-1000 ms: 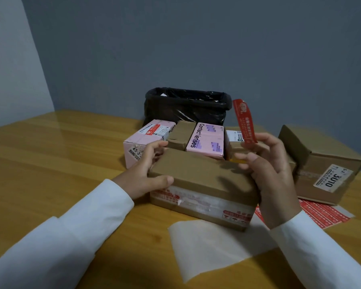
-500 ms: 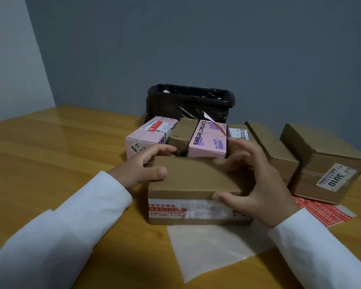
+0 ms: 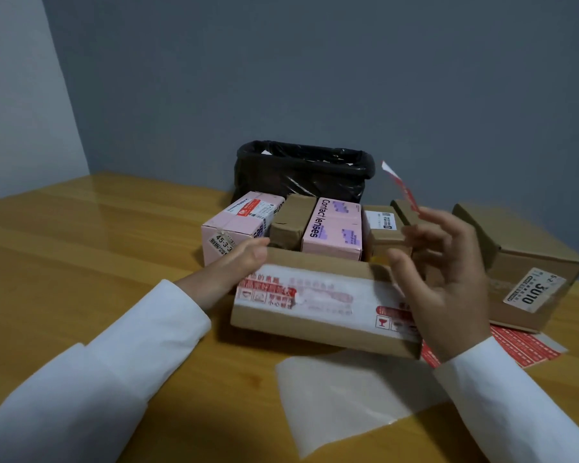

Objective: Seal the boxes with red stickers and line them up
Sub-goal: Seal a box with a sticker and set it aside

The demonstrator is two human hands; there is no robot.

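The sealing step is in hand, it seems: the brown box (image 3: 321,302) lies on the desk (image 3: 81,248) in front of the row of boxes (image 3: 331,228), tipped so its taped face looks up. On the left, the left hand (image 3: 244,262) rests on the box's end, fingers fairly straight. On the right, the right hand (image 3: 448,272) hovers above it, fingers spread, the red sticker (image 3: 402,188) pinched at its fingertips. Next the sticker likely needs pressing across the seam.

One head-worn view looks forward and down, close over the wooden table (image 3: 81,255); wide-angle.
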